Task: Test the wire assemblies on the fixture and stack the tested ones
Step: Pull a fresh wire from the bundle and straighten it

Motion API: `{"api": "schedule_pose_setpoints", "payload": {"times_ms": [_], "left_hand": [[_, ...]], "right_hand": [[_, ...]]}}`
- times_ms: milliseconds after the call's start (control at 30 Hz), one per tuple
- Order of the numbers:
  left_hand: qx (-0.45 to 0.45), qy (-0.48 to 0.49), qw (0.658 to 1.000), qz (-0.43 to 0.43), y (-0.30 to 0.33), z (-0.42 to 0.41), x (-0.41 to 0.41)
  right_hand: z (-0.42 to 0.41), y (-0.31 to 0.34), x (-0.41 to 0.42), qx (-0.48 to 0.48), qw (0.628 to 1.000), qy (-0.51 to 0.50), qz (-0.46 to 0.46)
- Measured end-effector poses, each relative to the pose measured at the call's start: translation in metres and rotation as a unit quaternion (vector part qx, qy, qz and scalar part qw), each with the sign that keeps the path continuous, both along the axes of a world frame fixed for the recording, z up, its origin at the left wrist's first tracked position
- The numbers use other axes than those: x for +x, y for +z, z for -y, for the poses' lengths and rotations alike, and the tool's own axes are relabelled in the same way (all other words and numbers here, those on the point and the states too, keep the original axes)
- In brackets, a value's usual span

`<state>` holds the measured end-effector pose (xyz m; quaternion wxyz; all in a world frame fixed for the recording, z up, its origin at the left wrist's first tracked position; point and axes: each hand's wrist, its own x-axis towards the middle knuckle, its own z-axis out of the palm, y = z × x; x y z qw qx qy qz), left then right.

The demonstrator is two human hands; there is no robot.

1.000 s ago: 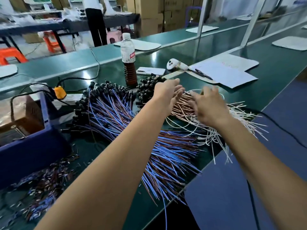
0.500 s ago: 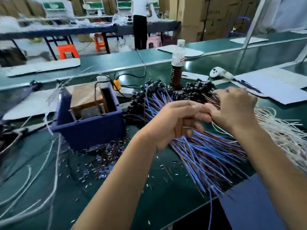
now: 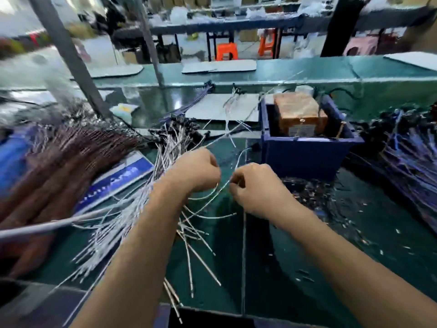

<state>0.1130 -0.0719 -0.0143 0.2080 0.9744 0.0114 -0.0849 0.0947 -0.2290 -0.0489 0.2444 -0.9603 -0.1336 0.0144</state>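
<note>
left hand (image 3: 196,170): curled, pinching a white wire (image 3: 212,197)
right hand (image 3: 255,188): pinching same wire
blue bin (image 3: 305,152): just beyond right hand
white wire pile (image 3: 123,223): under left forearm, on tabletop (image 3: 354,245)

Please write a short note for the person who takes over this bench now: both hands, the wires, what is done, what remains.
Left hand and right hand: both curled, pinching thin white wires between them above the green bench.
More white wires fan out below the left arm; brown bundle far left; blue bundle far right.
Blue box with the brown block sits just behind the hands.
Tested count: cannot tell. Left: test the held wires, then stack.
</note>
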Motion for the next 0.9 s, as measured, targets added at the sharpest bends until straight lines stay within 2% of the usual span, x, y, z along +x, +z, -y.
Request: {"api": "schedule_pose_setpoints", "payload": {"times_ms": [100,167,300,367,433,500,567,733,900], "left_hand": [[0.015,0.064,0.995,0.072,0.009,-0.016,0.010],[-0.012,0.075,0.995,0.071,0.016,-0.019,0.017],[-0.054,0.076,0.995,0.047,0.021,-0.012,0.032],[-0.047,0.077,0.994,0.061,0.017,-0.009,0.045],[-0.031,0.069,0.994,0.074,0.011,-0.004,0.060],[-0.023,0.041,0.996,0.072,0.004,0.005,0.076],[0.000,0.000,0.999,0.052,-0.003,0.016,0.087],[0.091,-0.067,0.993,0.020,-0.008,0.038,0.096],[0.086,-0.079,0.993,-0.002,-0.001,0.041,0.089]], "right_hand": [[-0.034,-0.008,0.022,-0.015,0.998,-0.053,0.030],[-0.046,-0.010,0.033,-0.018,0.995,-0.097,0.034],[-0.057,-0.012,0.044,0.001,0.995,-0.096,0.029],[-0.059,-0.015,0.044,0.074,0.991,-0.112,0.028],[-0.062,-0.019,0.038,0.178,0.974,-0.142,0.015],[-0.065,-0.025,0.030,0.238,0.959,-0.153,0.017],[-0.066,-0.030,0.025,0.253,0.955,-0.155,0.015],[-0.057,-0.032,0.026,0.329,0.927,-0.164,-0.070],[-0.054,-0.033,0.023,0.361,0.914,-0.159,-0.094]]}}
